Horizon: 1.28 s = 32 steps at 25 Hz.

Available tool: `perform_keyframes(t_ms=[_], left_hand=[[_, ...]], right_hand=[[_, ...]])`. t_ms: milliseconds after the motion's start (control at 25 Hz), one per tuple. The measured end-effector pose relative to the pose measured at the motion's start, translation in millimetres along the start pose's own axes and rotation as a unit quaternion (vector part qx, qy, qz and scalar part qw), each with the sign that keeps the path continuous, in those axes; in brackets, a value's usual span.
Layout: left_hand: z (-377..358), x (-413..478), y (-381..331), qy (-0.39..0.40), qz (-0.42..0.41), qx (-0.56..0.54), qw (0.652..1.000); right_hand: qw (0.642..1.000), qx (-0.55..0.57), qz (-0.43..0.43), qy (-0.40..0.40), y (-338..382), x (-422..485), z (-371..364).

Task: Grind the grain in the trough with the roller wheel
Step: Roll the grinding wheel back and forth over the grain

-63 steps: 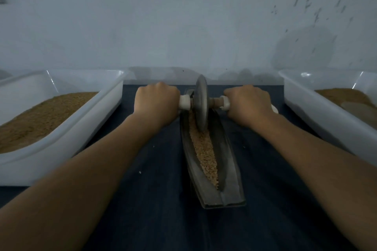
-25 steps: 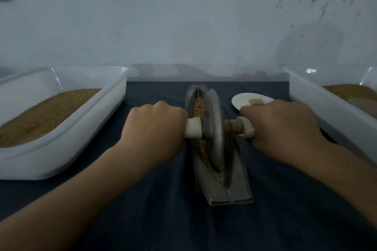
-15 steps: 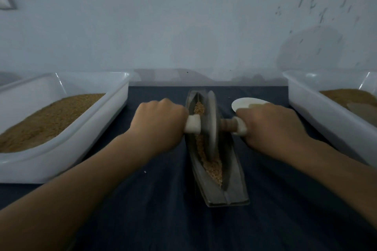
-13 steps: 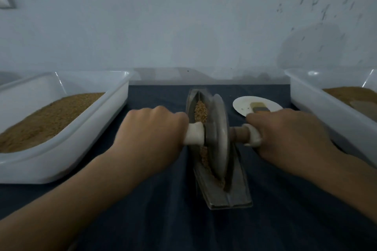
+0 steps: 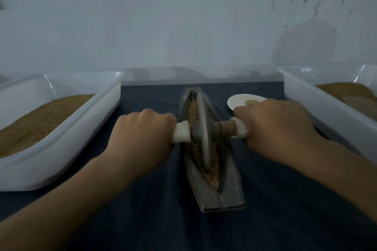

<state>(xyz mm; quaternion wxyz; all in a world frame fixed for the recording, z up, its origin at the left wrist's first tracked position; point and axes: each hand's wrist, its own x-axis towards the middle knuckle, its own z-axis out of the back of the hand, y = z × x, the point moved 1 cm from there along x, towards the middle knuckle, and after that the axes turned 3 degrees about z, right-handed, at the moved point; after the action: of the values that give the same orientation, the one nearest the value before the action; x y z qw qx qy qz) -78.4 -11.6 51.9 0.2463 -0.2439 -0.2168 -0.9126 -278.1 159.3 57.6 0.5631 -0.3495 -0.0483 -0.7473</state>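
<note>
Head view – a thin grey metal roller wheel on a wooden axle is standing on edge in the groove of a long, dark-grey, boat-shaped metal trough, roughly at its middle. The trough is lying at the centre of the frame on a table covered in dark blue cloth. Its long axis is running from lower centre up toward the wall, and the axle is crossing it left to right.

The left hand is clenching the white-wrapped axle end left of the trough, and the right hand is grasping the matching end on the right – neither is plainly nearer the wheel. Tan crushed grain is lying along the groove above and below the disc, so the coming stroke is likely following that axis, up or down the frame.

A white plastic tub of tan meal is sitting at left, another white tub at right, and a small white plate just above the right hand. No brand, label or writing is showing.
</note>
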Motion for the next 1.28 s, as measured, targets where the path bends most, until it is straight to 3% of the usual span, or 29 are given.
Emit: perform_keyframes(t_ms=[120, 200, 320, 440, 600, 680, 840, 1000, 1080, 1160, 1280], left_hand=[[8.7, -9.5, 1.3, -0.011, 0.0, -0.005, 1.0], [-3.5, 2.3, -2.7, 0.031, 0.034, 0.024, 0.999], [-20.4, 53.1, -3.0, 0.063, 0.097, 0.03, 0.993], [-24.3, 63.9, 1.8, 0.108, 0.087, 0.003, 0.99], [-1.7, 2.9, 1.5, 0.0, -0.011, -0.011, 1.0], [4.9, 3.5, 0.9, -0.029, -0.021, 0.003, 0.999], [-24.6, 42.4, -5.1, 0.041, 0.08, 0.018, 0.996], [-31.2, 61.3, 3.1, 0.116, 0.104, -0.037, 0.987], [-22.8, 39.2, 0.6, 0.055, 0.057, -0.02, 0.997], [-4.1, 8.6, -2.5, -0.008, -0.019, -0.004, 1.0], [3.3, 6.4, -1.7, -0.039, -0.022, -0.001, 0.999]], right_hand=[[1.0, 0.002, 0.011, -0.025, -2.6, -9.3, 9.1], [0.999, -0.034, -0.027, 0.02, 3.2, 10.1, -3.9], [0.992, 0.024, -0.085, 0.092, 2.4, 56.7, -28.6], [0.987, 0.036, -0.077, 0.137, -5.0, 65.7, -29.1], [1.0, 0.012, 0.017, 0.008, -0.1, 3.1, -0.6], [0.999, 0.025, 0.029, 0.004, -4.4, -3.8, 3.5], [0.995, -0.008, -0.068, 0.074, 5.3, 45.6, -26.3], [0.992, -0.006, -0.04, 0.116, 5.6, 80.0, -29.4], [0.993, 0.004, -0.032, 0.117, 0.9, 49.9, -19.7], [0.998, 0.017, 0.002, 0.066, 1.3, 7.2, -6.8], [0.999, 0.035, 0.012, 0.0, -3.1, -11.7, -3.4]])
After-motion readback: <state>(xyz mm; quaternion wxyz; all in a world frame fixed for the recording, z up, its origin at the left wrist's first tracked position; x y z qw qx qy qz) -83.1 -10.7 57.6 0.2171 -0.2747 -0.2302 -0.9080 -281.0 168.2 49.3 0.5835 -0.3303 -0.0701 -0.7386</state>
